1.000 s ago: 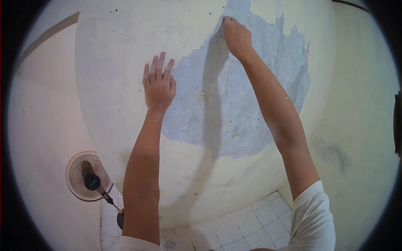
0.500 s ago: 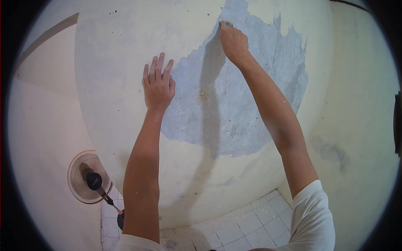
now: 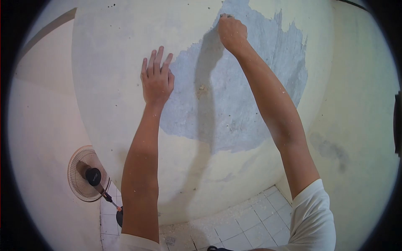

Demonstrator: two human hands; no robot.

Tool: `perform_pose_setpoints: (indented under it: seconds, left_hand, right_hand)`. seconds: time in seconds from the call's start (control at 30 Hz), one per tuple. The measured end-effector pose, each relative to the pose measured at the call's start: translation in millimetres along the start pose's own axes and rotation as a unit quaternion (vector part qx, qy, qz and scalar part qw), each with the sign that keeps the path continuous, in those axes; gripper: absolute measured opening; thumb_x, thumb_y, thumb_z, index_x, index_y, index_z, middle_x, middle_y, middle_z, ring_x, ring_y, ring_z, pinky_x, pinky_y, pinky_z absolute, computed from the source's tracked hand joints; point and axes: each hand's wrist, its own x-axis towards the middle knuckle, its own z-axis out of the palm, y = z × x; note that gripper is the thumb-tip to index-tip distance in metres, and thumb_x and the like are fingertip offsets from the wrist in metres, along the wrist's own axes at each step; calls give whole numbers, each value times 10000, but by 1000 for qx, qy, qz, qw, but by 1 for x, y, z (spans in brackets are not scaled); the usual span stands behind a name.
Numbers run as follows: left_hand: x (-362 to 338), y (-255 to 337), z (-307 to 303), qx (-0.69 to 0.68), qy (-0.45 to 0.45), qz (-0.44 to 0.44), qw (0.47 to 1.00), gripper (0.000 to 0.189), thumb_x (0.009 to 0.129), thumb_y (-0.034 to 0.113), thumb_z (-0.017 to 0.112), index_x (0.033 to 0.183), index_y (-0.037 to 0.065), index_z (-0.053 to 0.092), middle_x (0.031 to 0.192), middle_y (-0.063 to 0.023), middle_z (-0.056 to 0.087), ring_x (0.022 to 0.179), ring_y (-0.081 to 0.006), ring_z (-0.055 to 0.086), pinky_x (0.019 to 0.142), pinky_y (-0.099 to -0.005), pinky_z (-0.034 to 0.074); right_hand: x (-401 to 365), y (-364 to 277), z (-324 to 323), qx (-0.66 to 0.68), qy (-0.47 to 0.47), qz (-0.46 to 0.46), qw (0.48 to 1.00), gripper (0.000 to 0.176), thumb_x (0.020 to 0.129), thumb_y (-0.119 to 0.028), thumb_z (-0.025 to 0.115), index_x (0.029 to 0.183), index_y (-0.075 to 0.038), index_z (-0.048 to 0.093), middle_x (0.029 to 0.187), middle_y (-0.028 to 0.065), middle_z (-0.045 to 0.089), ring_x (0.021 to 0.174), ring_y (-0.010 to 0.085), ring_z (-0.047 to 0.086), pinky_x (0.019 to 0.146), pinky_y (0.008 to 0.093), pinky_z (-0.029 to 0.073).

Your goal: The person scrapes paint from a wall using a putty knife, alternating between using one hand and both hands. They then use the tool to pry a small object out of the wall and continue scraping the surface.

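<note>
My left hand [image 3: 157,83] lies flat with fingers spread on the cream-painted wall [image 3: 117,79], at the left edge of a bare grey patch [image 3: 238,100]. Higher up, my right hand [image 3: 233,33] is closed around a small scraper [image 3: 226,16]. Only a bit of the scraper's edge shows above the knuckles; the rest is hidden in the fist. It meets the wall at the patch's upper left border, where the paint edge is ragged. A long arm shadow runs down the grey surface.
A standing fan [image 3: 88,173] is at the lower left, near the wall's edge. White floor tiles [image 3: 247,219] below carry scattered pale flakes. A side wall [image 3: 356,125] with a dark smudge rises on the right. A dark object [image 3: 398,125] shows at the far right edge.
My right hand has gone slightly up along the patch's upper left border, with the scraper still gripped. The left hand keeps its flat position; the whole view has shifted a little.
</note>
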Motion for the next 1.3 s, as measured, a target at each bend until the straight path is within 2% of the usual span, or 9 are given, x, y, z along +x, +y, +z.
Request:
perform_pose_setpoints:
  seconds: [0.33, 0.43, 0.6, 0.73, 0.83, 0.93, 1.03, 1.13, 1.3]
  left_hand:
    - [1, -2, 3, 22, 5, 5, 1000, 501, 936, 149, 589, 1429, 238, 593, 1617, -9, 450, 1495, -206, 407, 1287, -456, 260]
    - [0, -2, 2, 21, 5, 7, 1000, 499, 937, 152, 588, 1430, 234, 592, 1618, -15, 449, 1502, -207, 398, 1285, -459, 261]
    - [7, 0, 0, 10, 13, 10, 1000, 497, 948, 113, 565, 1437, 199, 580, 1623, -27, 441, 1510, -222, 389, 1285, -466, 244]
    - [0, 0, 0, 9, 1, 12, 1000, 504, 941, 112, 567, 1439, 188, 582, 1628, -32, 435, 1514, -233, 384, 1283, -474, 244]
    - [0, 0, 0, 10, -1, 11, 1000, 504, 945, 113, 562, 1443, 187, 580, 1628, -34, 435, 1521, -235, 371, 1283, -475, 244]
    - [0, 3, 1, 26, -6, 7, 1000, 503, 952, 117, 559, 1450, 189, 572, 1631, -36, 428, 1527, -231, 356, 1286, -473, 243]
    - [1, 2, 1, 21, -4, 10, 1000, 493, 956, 118, 558, 1443, 185, 575, 1632, -37, 424, 1531, -230, 348, 1287, -474, 240]
    - [0, 2, 1, 16, -5, 8, 1000, 484, 954, 117, 559, 1432, 183, 583, 1635, -38, 419, 1531, -228, 349, 1287, -473, 237]
    - [2, 1, 3, 34, 3, 7, 999, 488, 939, 135, 571, 1421, 212, 593, 1628, -20, 433, 1519, -209, 372, 1294, -457, 243]
  right_hand:
    - [-5, -8, 1, -14, 9, 1, 1000, 354, 970, -31, 564, 1318, 35, 577, 1164, 245, 731, 1020, 406, 753, 831, 484, 632]
    - [0, -3, 3, 7, -6, 28, 1000, 349, 981, -30, 536, 1325, 17, 576, 1127, 251, 738, 1003, 404, 754, 817, 488, 626]
    - [30, 38, 7, 50, 68, 7, 996, 393, 1002, -56, 497, 1389, -50, 561, 1072, 245, 748, 1001, 404, 747, 814, 485, 610]
    - [2, 44, 22, 73, 64, 0, 995, 413, 1005, -44, 475, 1409, -80, 554, 1052, 250, 746, 996, 416, 743, 798, 512, 604]
    - [-13, 36, 18, 63, 24, 8, 998, 411, 994, -35, 494, 1398, -64, 566, 1042, 249, 748, 991, 411, 746, 788, 522, 607]
    - [1, 35, 10, 52, 35, 0, 998, 412, 989, -23, 510, 1396, -52, 565, 1062, 248, 748, 981, 407, 749, 788, 506, 614]
    - [3, 33, 10, 47, 48, -6, 998, 465, 994, 7, 454, 1448, -34, 549, 1017, 260, 744, 928, 427, 742, 768, 511, 603]
    - [5, 32, 11, 45, 29, 5, 999, 371, 983, -33, 534, 1351, -28, 582, 1107, 239, 746, 976, 401, 755, 798, 484, 622]
    - [17, 30, 10, 53, 47, -5, 997, 331, 977, -33, 537, 1301, -20, 599, 1104, 236, 749, 988, 411, 752, 805, 494, 617]
